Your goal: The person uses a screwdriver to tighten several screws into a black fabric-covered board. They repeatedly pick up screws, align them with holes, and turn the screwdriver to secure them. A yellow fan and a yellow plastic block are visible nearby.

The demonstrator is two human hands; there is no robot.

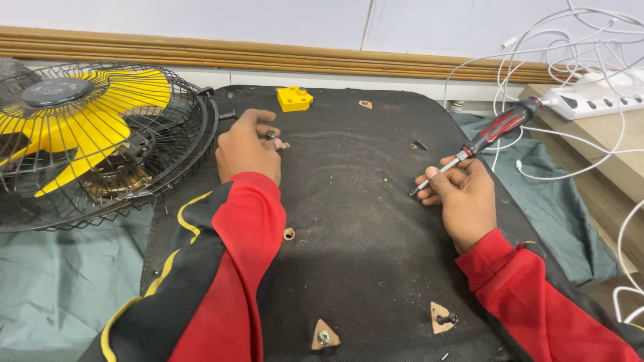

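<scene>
A black fabric-covered panel lies flat in front of me. My left hand rests on its far left part, fingertips pinched on a small dark screw or bolt beside a hole. My right hand holds a red-and-black screwdriver by its metal shaft, tip pointing down-left just above the fabric, handle angled up to the right. Both sleeves are red and black with yellow piping.
A fan with yellow blades in a black wire cage lies at the left. A small yellow block sits at the panel's far edge. White cables and a power strip are at the right. Triangular cut-outs with bolts mark the near edge.
</scene>
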